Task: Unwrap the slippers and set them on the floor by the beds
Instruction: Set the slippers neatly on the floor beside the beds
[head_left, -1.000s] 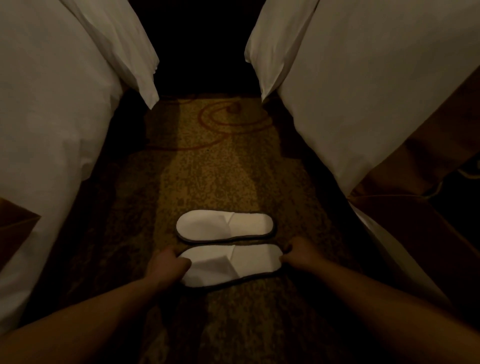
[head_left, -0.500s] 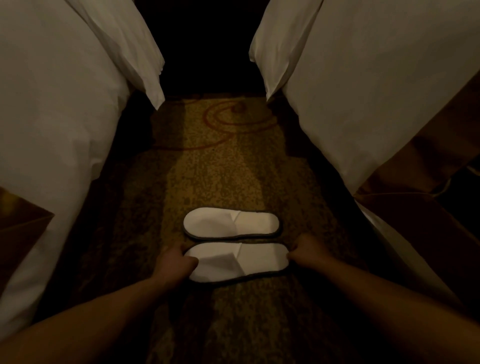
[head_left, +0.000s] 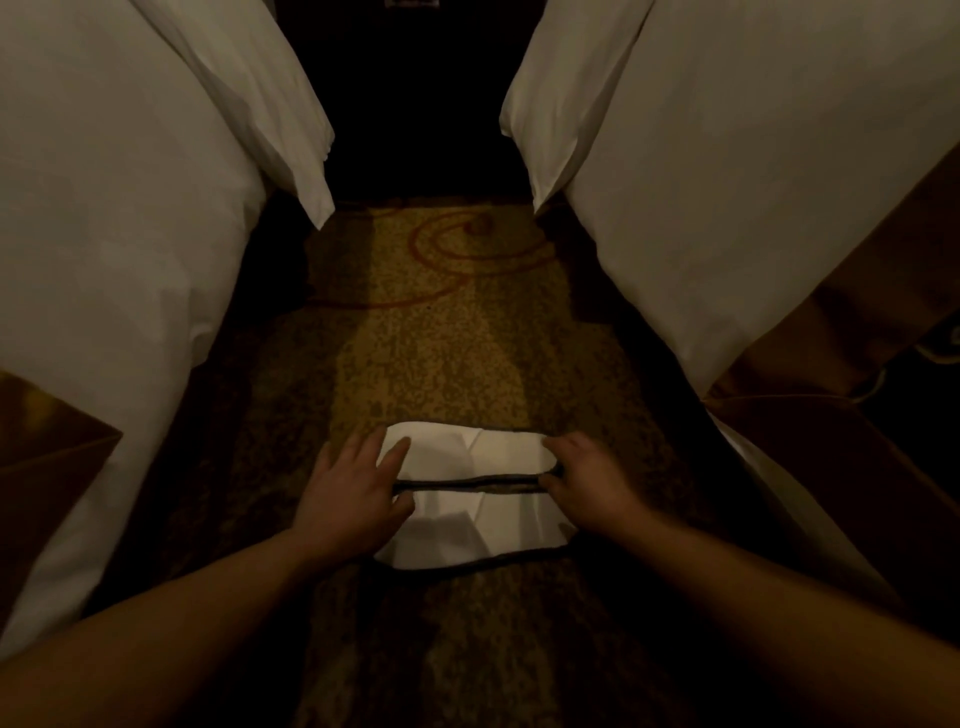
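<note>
Fingers: left hand (head_left: 347, 491) lies spread and flat, fingertips (head_left: 397, 451) resting on the toe ends of both slippers, gripping nothing; right hand (head_left: 587, 475) is loosely curled against the heel ends, fingers pressing the edges, not closed around anything.
Near slipper (head_left: 467, 535): white, dark-trimmed, flat on the carpet (head_left: 457, 353), lying crosswise with toe toward the left.
Far slipper (head_left: 467, 449): same kind, parallel and touching the near one along the trim.
Wrapping: none visible on either slipper.
Step in hand: squaring the pair up side by side, judging by hands at both ends.
Progress: nearly finished; both are bare and on the floor.
Next move: likely a light nudge to even the ends, then lifting both hands away without dragging the pair.
Left bed (head_left: 104, 234): white linen, beside the aisle.
Right bed (head_left: 727, 208): white linen, opposite side.
</note>
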